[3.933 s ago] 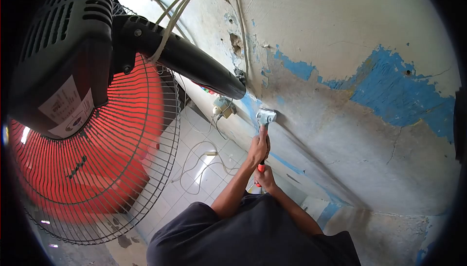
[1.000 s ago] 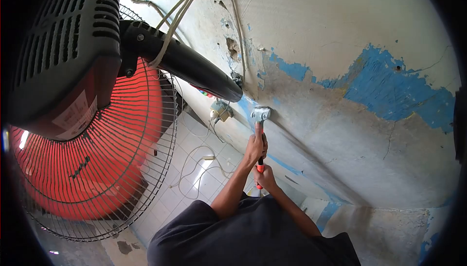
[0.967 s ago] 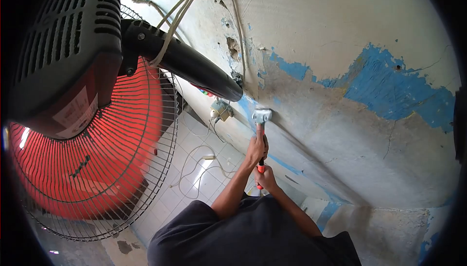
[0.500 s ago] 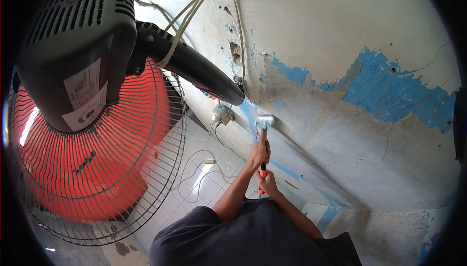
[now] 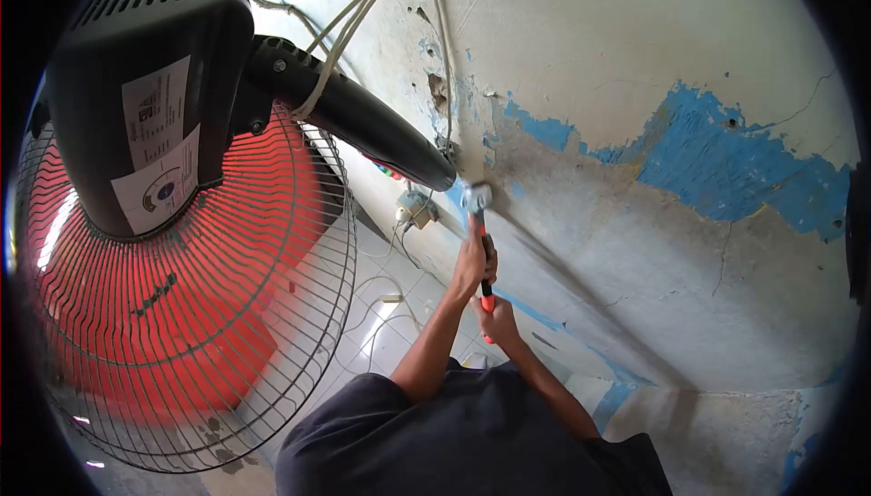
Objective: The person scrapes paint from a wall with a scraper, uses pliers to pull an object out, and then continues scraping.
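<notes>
A hammer-like tool (image 5: 487, 294) with a pale, blurred head and a red and black handle is held up against or close to the wall. My left hand (image 5: 471, 265) is wrapped round the upper part of the handle, below the head. Lower down, my right hand (image 5: 497, 322) grips the handle near its red end. The tool's head is beside a strip of blue paint, just below the end of the fan's black arm. Whether it touches the wall I cannot tell.
A large fan (image 5: 172, 296) with a red blade and wire guard fills the left side. Its black arm (image 5: 363, 128) reaches close to the tool. Cords (image 5: 442, 33) hang on the wall. The wall (image 5: 635, 269) has peeling blue paint (image 5: 708, 160). Below are a socket box (image 5: 419, 209) and tiled floor (image 5: 363, 351).
Both hands and the tool have moved up and slightly left along the wall, closer to the fan's arm. The fan's head has shifted slightly in view.
</notes>
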A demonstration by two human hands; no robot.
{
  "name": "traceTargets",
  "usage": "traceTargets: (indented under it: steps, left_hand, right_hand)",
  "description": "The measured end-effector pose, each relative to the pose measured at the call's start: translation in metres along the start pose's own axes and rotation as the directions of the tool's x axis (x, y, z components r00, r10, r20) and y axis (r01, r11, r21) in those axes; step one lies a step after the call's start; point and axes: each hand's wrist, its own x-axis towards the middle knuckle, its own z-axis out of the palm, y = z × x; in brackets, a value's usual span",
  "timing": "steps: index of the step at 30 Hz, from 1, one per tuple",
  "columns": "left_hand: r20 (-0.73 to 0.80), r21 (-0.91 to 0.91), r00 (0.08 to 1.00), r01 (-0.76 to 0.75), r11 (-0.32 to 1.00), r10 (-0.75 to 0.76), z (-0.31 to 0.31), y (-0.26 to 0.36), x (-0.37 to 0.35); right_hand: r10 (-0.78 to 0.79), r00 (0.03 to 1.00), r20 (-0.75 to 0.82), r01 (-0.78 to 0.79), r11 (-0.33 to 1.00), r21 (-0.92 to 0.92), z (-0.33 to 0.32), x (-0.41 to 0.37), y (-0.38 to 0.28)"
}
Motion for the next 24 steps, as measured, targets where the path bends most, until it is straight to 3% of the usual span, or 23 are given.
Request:
traceTargets:
  steps: [2,5,9,12,16,19,20,24]
  left_hand:
    - [-0.038,0.099,0.999,0.011,0.995,-0.007,0.002,-0.022,-0.002]
    - [0.072,0.112,0.997,0.017,0.994,-0.026,0.002,-0.040,-0.006]
    - [0.000,-0.051,0.999,-0.032,0.998,0.032,0.011,0.014,-0.007]
    - [0.021,-0.041,0.997,-0.067,0.997,0.068,0.012,0.017,-0.010]
    - [0.088,-0.016,0.984,-0.153,0.988,0.154,0.004,-0.054,-0.006]
    - [0.120,-0.111,0.970,-0.197,0.974,0.210,0.003,-0.062,-0.016]
    - [0.126,-0.133,0.974,-0.173,0.976,0.189,0.004,-0.054,-0.020]
    - [0.206,-0.142,0.957,-0.177,0.974,0.203,-0.001,-0.049,-0.018]
  right_hand:
    - [0.053,0.998,0.021,-0.054,0.998,0.022,0.000,-0.009,0.019]
    - [0.102,0.994,0.037,-0.104,0.992,0.068,-0.003,-0.019,0.035]
    - [-0.123,0.992,-0.041,0.120,0.991,-0.067,-0.006,0.009,-0.013]
    - [-0.032,0.999,-0.020,0.033,0.999,0.011,-0.005,0.004,-0.016]
    - [0.040,0.999,-0.016,-0.038,0.994,0.103,-0.003,-0.012,0.035]
    - [-0.007,0.999,-0.049,0.012,0.994,0.108,-0.002,-0.001,0.061]
    - [-0.116,0.993,-0.037,0.116,0.993,0.007,-0.001,0.007,0.070]
    - [-0.084,0.996,-0.031,0.086,0.994,0.066,0.001,0.005,0.042]
